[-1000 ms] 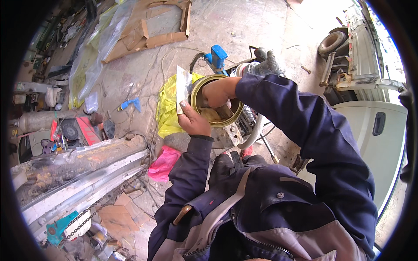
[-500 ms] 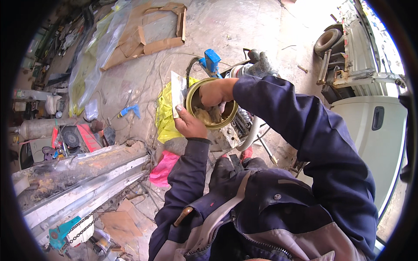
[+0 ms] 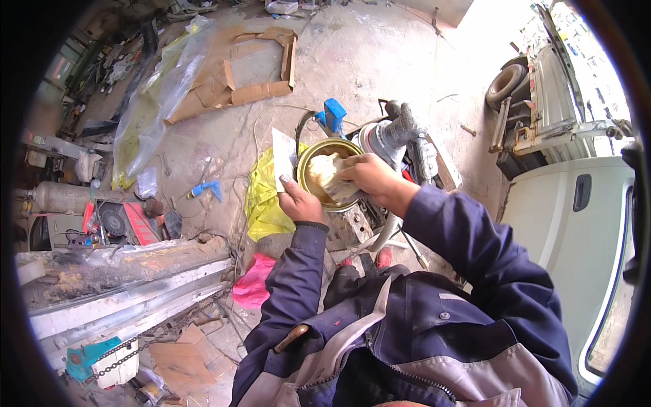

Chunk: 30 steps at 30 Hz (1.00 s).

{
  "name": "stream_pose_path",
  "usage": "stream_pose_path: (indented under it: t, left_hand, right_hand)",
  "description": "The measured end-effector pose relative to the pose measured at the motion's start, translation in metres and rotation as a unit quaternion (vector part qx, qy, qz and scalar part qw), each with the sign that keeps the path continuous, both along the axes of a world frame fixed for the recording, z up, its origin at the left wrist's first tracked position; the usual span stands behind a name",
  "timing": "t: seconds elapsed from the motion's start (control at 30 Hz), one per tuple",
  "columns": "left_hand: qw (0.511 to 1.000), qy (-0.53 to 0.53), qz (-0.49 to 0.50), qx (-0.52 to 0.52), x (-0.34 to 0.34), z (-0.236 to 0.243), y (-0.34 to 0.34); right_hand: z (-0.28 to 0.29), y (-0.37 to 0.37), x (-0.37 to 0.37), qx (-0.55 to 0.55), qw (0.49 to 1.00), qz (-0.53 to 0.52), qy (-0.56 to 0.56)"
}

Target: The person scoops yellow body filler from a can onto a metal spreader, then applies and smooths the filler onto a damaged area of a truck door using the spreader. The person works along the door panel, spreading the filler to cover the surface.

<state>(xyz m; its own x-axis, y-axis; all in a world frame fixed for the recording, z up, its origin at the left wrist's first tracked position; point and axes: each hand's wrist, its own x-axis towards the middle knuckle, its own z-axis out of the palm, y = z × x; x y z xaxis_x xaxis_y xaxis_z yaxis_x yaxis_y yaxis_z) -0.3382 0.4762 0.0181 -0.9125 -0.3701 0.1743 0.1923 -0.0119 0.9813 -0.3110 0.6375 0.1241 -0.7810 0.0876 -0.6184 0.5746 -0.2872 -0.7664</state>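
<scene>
- Round gold-rimmed tin [image 3: 328, 173] is sitting held up at chest height, mouth facing the head camera, above the floor clutter.
- Pale creamy lump [image 3: 324, 169] is lying inside the tin, just left of the right hand's fingertips.
- Right hand [image 3: 367, 178] is reaching in from the right rim, grip closing narrow on the lump.
- Left hand [image 3: 299, 201] is gripping the tin's lower-left wall, a white card [image 3: 282, 159] alongside.
- Yellow bag [image 3: 266, 203] is lying on the floor below.
</scene>
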Motion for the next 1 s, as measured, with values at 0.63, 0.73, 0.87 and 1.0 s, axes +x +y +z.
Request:
stream_pose_path:
  t: [0.63,0.73,0.87,1.0]
  left_hand:
    - [0.860,-0.059,-0.305,0.404,0.109,0.131,-0.010]
    - [0.793,-0.080,-0.385,0.465,0.137,0.155,0.007]
    - [0.729,-0.106,-0.460,0.496,0.165,0.169,0.026]
    - [0.700,-0.183,-0.485,0.491,0.192,0.165,0.043]
  right_hand:
    - [0.125,0.034,0.141,0.428,0.753,-0.099,0.491]
    - [0.135,0.036,0.168,0.530,0.654,-0.039,0.539]
    - [0.131,0.045,0.207,0.549,0.620,-0.034,0.559]
    - [0.118,0.067,0.260,0.589,0.611,-0.056,0.525]
